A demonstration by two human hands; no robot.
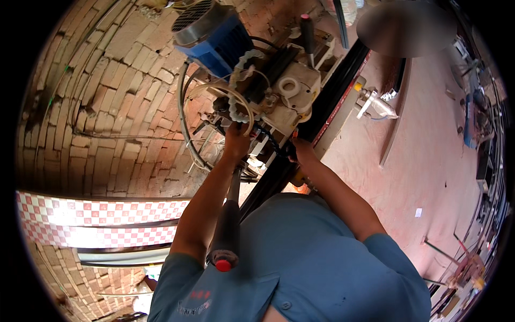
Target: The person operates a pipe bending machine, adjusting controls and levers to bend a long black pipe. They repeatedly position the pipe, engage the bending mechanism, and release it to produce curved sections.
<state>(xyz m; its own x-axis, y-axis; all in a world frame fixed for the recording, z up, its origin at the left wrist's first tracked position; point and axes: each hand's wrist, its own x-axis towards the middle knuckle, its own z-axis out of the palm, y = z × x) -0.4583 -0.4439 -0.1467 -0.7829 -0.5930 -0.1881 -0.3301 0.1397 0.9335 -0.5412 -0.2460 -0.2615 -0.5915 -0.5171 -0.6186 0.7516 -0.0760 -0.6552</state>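
Note:
In front of me stands a machine with a blue motor and a pale metal body. My left hand is closed at the machine's near side, beside looped clear tubing; its fingertips are hidden. To the right, my right hand curls its fingers against dark parts beside a long black profile. What either hand grips cannot be made out. A black segmented hose runs between the hands. Below my left forearm, a lever with a black grip and red end points toward me.
A screwdriver-like tool stands upright on the machine. Right of the rail lies a silver pneumatic clamp on a pinkish surface. Brick paving and red-checked strips are at left. A dark round shape blocks the upper right.

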